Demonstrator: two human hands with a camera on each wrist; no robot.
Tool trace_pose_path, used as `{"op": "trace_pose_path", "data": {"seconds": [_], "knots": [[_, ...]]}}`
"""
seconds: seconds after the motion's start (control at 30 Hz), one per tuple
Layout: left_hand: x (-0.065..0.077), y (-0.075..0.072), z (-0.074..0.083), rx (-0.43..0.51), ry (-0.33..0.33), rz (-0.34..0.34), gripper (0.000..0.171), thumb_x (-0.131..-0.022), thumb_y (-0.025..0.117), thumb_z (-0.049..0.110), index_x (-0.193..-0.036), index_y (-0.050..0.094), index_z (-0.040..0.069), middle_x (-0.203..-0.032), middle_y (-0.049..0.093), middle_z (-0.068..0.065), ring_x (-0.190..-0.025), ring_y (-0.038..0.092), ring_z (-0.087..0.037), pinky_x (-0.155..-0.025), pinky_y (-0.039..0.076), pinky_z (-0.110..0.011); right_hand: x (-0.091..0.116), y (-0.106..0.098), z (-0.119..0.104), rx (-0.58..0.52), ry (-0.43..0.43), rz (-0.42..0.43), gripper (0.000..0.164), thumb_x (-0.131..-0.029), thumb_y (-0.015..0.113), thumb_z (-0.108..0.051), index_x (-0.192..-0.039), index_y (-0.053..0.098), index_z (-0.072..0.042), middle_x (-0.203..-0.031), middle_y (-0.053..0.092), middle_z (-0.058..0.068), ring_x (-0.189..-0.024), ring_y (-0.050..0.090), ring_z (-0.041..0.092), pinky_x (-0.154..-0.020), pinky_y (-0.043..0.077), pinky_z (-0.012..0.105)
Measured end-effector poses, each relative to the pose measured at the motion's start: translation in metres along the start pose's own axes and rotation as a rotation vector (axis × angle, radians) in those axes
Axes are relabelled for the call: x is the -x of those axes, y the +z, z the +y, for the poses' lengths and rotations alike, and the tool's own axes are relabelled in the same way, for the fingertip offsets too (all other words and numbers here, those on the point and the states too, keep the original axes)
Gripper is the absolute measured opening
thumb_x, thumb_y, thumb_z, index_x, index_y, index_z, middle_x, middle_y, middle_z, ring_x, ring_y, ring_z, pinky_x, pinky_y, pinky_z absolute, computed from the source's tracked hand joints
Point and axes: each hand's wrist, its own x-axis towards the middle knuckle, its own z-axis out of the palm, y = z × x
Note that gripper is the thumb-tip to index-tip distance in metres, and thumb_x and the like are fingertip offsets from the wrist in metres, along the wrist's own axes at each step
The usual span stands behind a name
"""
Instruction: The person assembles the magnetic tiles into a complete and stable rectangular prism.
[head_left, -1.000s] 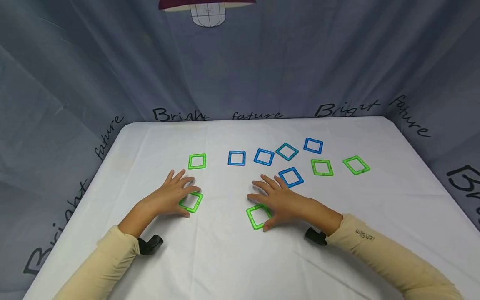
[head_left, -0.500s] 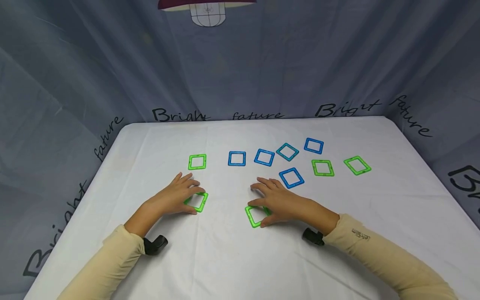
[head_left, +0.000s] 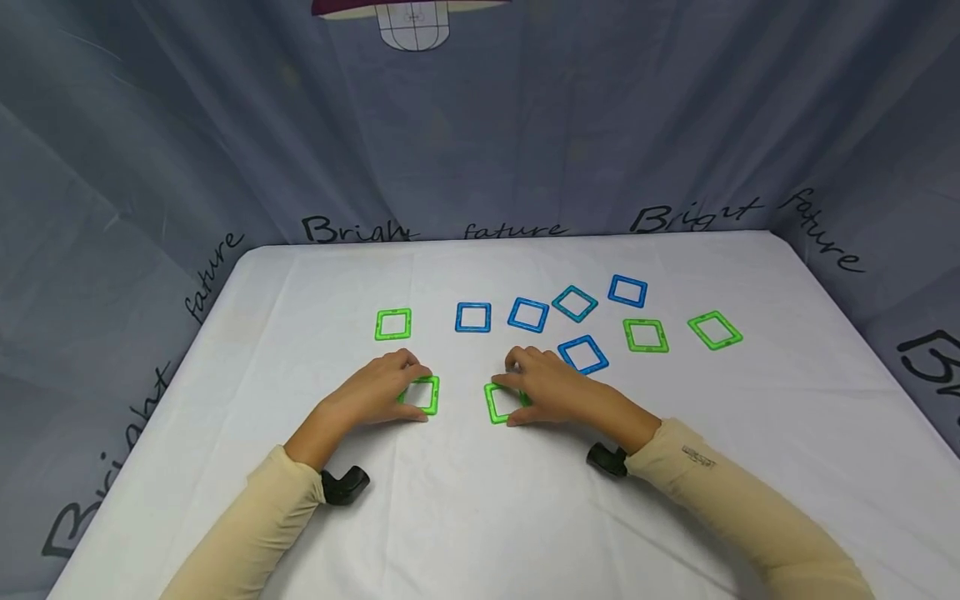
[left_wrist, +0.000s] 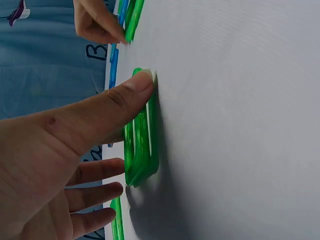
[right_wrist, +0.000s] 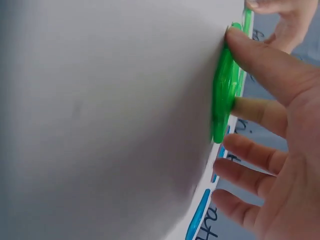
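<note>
My left hand (head_left: pixel 381 389) pinches a green square frame tile (head_left: pixel 432 396) between thumb and index finger at its opposite edges. Its other fingers stay off the tile, as the left wrist view shows. Across a short gap to the right, my right hand (head_left: pixel 551 389) pinches a second green square frame tile (head_left: pixel 492 404) the same way, thumb on the near edge. In the right wrist view this green tile (right_wrist: pixel 226 85) stands out slightly from the white cloth. The two tiles face each other, apart. Part of each tile is hidden by the hand holding it.
Beyond the hands lie a green tile (head_left: pixel 393 324) at left, several blue tiles, one a blue tile (head_left: pixel 473 317) at the middle, and two green tiles at right, including a green tile (head_left: pixel 715 330). The white-covered table (head_left: pixel 480 533) meets a grey-blue curtain (head_left: pixel 480 150) behind.
Both hands have moved inward and slightly away from me, bringing their green tiles closer together and turning them straighter. Fingers that were spread now grip the tiles. The other tiles stay put.
</note>
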Motion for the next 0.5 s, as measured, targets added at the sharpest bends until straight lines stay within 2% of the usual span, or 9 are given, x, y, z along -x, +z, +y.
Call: {"op": "trace_pose_path", "data": {"seconds": [0.17,0.3,0.5], "knots": [[-0.013,0.006,0.005,0.032,-0.026,0.029,0.061,-0.069,0.076,0.044,-0.117,0.060,0.010,-0.099,0.051,-0.003,-0.086,0.046,-0.016,-0.078,0.042,-0.031,-0.013,-0.003,0.003,-0.026,0.062,-0.049,0.062,-0.076,0.069,-0.047,-0.128,0.055,-0.016,-0.106,0.051,0.004,-0.087,0.045,0.015,-0.072,0.040,0.026],[-0.021,0.008,0.009,0.057,-0.037,0.039,0.061,-0.067,0.077,0.044,-0.115,0.061,0.010,-0.094,0.049,-0.002,-0.082,0.043,-0.015,-0.075,0.040,-0.029,-0.021,-0.005,0.004,-0.060,0.096,-0.077,0.064,-0.075,0.069,-0.047,-0.129,0.054,-0.016,-0.103,0.051,0.004,-0.083,0.044,0.013,-0.070,0.041,0.024],[-0.032,0.010,0.015,0.084,-0.051,0.028,0.061,-0.066,0.077,0.045,-0.115,0.060,0.012,-0.096,0.050,-0.002,-0.084,0.044,-0.015,-0.076,0.041,-0.029,-0.031,-0.009,0.005,-0.149,0.141,-0.112,0.064,-0.075,0.072,-0.041,-0.130,0.052,-0.016,-0.104,0.049,0.004,-0.082,0.044,0.013,-0.068,0.041,0.024]]}}
